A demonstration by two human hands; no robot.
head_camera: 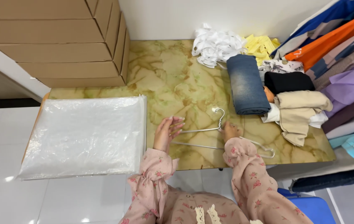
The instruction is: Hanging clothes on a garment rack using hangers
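Observation:
A silver wire hanger [219, 118] lies flat on the marbled yellow-green table [172, 74], its hook pointing away from me. My right hand [229, 132] rests on the hanger just below the hook, fingers curled over the wire. To the left, my left hand [167, 132] hovers edge-on with fingers straight and together, beside the hanger's left arm; it holds nothing. Both arms wear pink floral sleeves.
A stack of clear plastic bags [85, 135] covers the table's left part. Cardboard boxes [60, 41] stand at the back left. Folded jeans [246, 85], a beige garment [301, 110], white [215, 45] and yellow ribbon piles [261, 45] and hanging clothes [343, 62] fill the right.

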